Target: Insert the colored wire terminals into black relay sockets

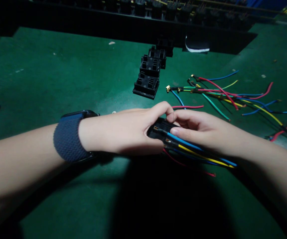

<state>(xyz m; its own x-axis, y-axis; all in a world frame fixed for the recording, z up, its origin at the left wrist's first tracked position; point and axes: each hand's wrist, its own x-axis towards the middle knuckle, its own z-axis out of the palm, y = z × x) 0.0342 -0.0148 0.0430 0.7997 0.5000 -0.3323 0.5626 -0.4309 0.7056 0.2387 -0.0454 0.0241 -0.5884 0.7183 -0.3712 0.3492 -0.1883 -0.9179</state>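
My left hand (136, 131) is closed around a black plastic socket housing (159, 123), its index finger bent over the far side and its thumb along the near side. Brass terminals show in the housing, and a blue wire (188, 141), a yellow wire (203, 155) and a red wire (178, 161) trail from it to the right. At the housing's right side, my right hand (195, 124) has its fingers curled and pressed together, the thumb beside the blue wire. Whatever is between those fingers is hidden.
Several similar black housings (147, 83) stand in a row on the green surface (71, 76) beyond my hands. Loose coloured wires with terminals (215, 93) lie at the right. A long black rack or ledge (96, 25) crosses the back, holding several dark parts.
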